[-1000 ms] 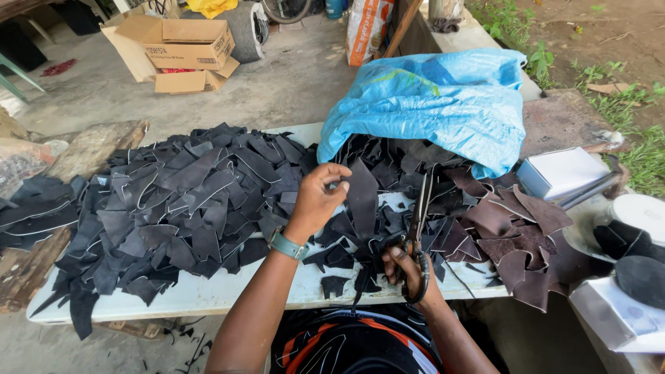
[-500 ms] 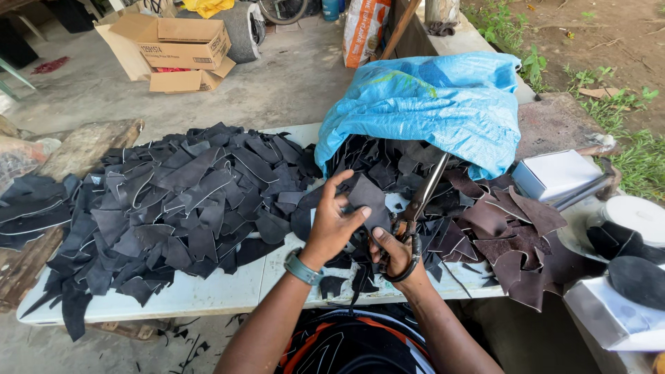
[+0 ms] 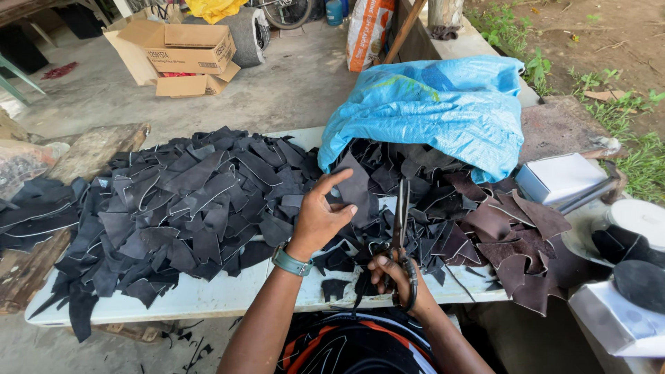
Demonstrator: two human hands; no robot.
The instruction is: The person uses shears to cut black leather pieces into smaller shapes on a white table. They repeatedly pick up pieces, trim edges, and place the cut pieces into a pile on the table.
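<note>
The left hand pinches a dark leather scrap above the table, right hand closed on scissors (blades together), with large heaps of leather pieces lying around, seemingly many left uncut

White surface: heaped black leather scraps, brown leather pieces, blue plastic bag, white box.
</note>
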